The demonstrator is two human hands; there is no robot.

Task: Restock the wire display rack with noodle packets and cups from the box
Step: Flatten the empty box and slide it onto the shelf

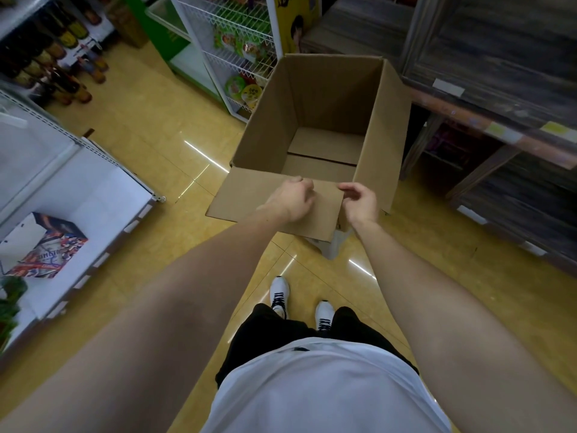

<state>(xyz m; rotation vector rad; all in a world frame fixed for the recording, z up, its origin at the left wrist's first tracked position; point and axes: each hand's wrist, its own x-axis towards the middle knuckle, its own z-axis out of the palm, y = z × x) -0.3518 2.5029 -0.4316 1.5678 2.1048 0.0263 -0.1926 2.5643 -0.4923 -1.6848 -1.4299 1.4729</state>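
A large brown cardboard box stands open in front of me, and its inside is bare down to the bottom flaps. Its near flap folds out toward me. My left hand lies on that flap with the fingers curled over the fold at the box rim. My right hand pinches the flap's right edge between thumb and fingers. Behind the box at the upper left stands the white wire display rack, holding several noodle cups and packets on its shelves.
The box rests on a white stool on the yellow tiled floor. A dark wooden shelf unit stands at the right. At the left are a white shelf with a colourful box and bottles.
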